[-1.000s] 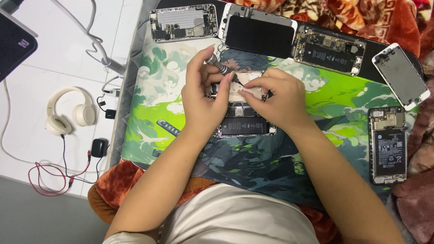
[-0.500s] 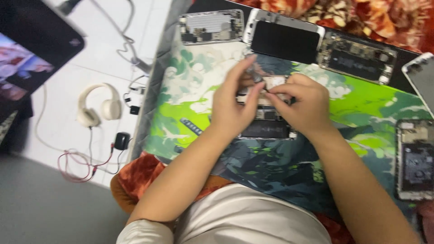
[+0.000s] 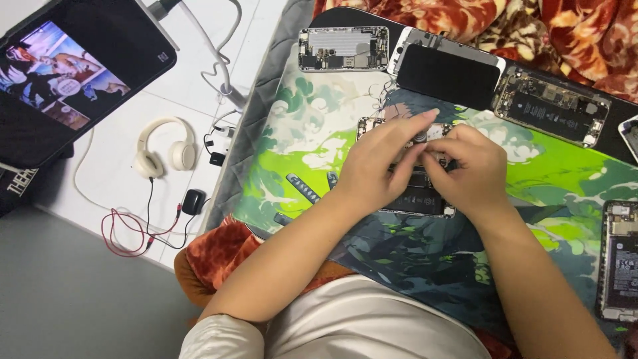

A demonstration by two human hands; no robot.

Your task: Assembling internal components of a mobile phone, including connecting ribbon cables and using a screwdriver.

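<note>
An open phone body (image 3: 417,198) with its dark battery showing lies on the green illustrated mat (image 3: 312,139), mostly hidden under both hands. My left hand (image 3: 380,169) rests over its left side, its fingertips pinching a small grey part (image 3: 420,138) near the phone's top end. Meeting it from the right, my right hand (image 3: 470,171) has its fingers curled down on the phone's upper part. The fingertips of the two hands touch above the phone.
Other opened phones lie around the mat: one at the top (image 3: 343,48), a dark screen panel (image 3: 449,73), one at top right (image 3: 553,106), one at the right edge (image 3: 622,260). Small dark strips (image 3: 303,188) lie left of my hands. A tablet (image 3: 73,73), cream headphones (image 3: 165,154) and cables (image 3: 133,229) are on the floor at left.
The view has swung left and closer, bringing the tablet fully into sight. Both hands stay on the open phone, with only small finger movements.
</note>
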